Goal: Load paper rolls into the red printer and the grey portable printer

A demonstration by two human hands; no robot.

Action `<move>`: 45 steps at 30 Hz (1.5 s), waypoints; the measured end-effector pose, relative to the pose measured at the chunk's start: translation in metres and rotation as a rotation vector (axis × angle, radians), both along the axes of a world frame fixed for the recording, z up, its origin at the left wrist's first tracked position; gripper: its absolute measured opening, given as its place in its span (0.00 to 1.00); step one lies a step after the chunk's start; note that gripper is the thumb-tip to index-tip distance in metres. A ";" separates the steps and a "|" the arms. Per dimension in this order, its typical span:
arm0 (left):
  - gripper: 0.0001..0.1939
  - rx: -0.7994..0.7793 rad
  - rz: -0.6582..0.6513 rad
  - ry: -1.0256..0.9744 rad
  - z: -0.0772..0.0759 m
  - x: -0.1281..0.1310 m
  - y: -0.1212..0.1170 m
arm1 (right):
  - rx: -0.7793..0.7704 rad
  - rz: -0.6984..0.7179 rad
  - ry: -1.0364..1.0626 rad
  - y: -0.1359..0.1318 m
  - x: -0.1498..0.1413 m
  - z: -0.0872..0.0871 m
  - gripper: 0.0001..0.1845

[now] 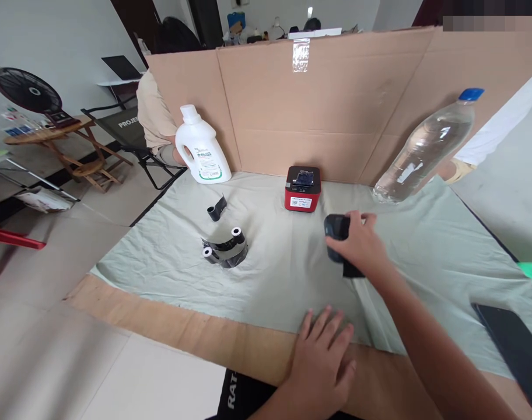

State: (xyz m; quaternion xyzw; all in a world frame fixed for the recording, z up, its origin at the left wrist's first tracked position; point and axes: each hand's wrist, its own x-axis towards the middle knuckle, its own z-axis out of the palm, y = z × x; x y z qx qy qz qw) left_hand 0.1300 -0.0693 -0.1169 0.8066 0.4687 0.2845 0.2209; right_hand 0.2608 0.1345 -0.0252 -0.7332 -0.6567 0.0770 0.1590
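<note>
My right hand (363, 245) is closed around a small black boxy object (335, 226), thumb on the near side and fingers over the far side. A flat dark piece (352, 270) shows just below that object; I cannot tell whether it is attached. With its fingers stretched out, my left hand (321, 361) lies flat on the near edge of the table, holding nothing. Beyond my right hand stands a red and black box (301, 195) with a white label. To the left lie two black ribbon rolls (236, 256) joined by a curved strip, and a smaller black roll (217, 208).
A white detergent jug (202, 146) and a large clear bottle (427, 149) with a blue cap stand before a cardboard partition (292, 111). A smartphone (513, 350) lies at the right edge. Pale green cloth (161, 256) covers the table. People sit behind the cardboard.
</note>
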 end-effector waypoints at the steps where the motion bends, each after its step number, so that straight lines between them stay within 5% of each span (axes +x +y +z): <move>1: 0.29 0.011 -0.003 0.084 -0.002 0.001 0.000 | 0.024 -0.031 0.009 0.022 0.007 0.002 0.35; 7: 0.35 0.193 -0.030 0.299 -0.027 0.008 -0.006 | 0.017 -0.177 0.031 0.143 0.029 -0.011 0.37; 12: 0.35 0.343 0.069 0.180 -0.061 0.021 -0.006 | 0.018 -0.224 0.007 0.181 0.024 -0.029 0.38; 14: 0.34 0.377 0.059 0.097 -0.059 0.016 0.002 | 0.017 -0.220 0.001 0.186 0.022 -0.035 0.38; 16: 0.32 0.359 -0.019 0.036 -0.039 -0.001 0.020 | 0.008 -0.220 -0.001 0.191 0.021 -0.041 0.38; 19: 0.29 0.214 -0.069 0.044 0.011 -0.040 0.073 | -0.016 -0.235 0.010 0.195 0.022 -0.046 0.39; 23: 0.27 0.018 0.190 -0.304 0.053 -0.078 0.193 | 0.001 -0.214 -0.058 0.186 0.021 -0.045 0.46; 27: 0.30 -0.264 0.482 -0.757 0.040 -0.081 0.311 | 0.192 0.165 -0.154 0.167 0.009 -0.045 0.48; 31: 0.27 -0.230 0.289 -0.888 0.015 -0.072 0.361 | 0.143 0.520 0.188 0.162 -0.008 -0.055 0.50; 34: 0.31 -0.135 0.183 -0.882 0.007 -0.067 0.355 | 0.189 0.570 0.478 0.157 -0.019 -0.061 0.52; 37: 0.35 -0.081 0.199 -0.789 0.010 -0.069 0.325 | 0.267 0.568 0.591 0.135 -0.021 -0.061 0.50; 45: 0.36 0.053 0.216 -0.388 0.031 -0.087 0.168 | 0.322 0.494 0.578 -0.020 -0.004 -0.066 0.50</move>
